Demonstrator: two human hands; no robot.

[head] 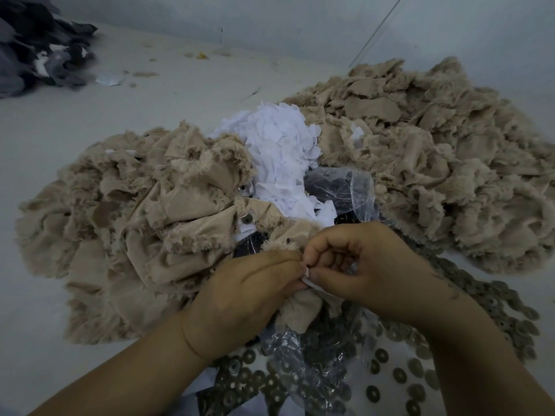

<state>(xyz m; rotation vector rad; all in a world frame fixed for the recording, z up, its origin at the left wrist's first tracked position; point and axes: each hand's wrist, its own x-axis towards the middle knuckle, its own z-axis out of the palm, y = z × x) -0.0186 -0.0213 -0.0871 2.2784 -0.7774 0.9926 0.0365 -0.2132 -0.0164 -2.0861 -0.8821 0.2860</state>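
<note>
A crumpled clear bag point(300, 361) lies near, under the wrists, with dark rings inside. A smaller bag point(357, 187) just beyond the hands holds something dark I cannot make out. Beige heaps spread right point(420, 145) and left point(135, 220) on the table point(90, 121), with white scraps point(282, 145) between them, a dark pile point(36, 49) far left and loose rings point(399, 373) near right. In the near middle the left hand point(240, 298) and right hand point(366, 271) meet with fingers curled, pinching a white slip point(307, 277) at the top of a beige piece point(300, 310) bunched just below them.

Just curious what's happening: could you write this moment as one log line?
left hand: holds beige scrap | right hand: pinches white piece | nearby: metal discs
</note>
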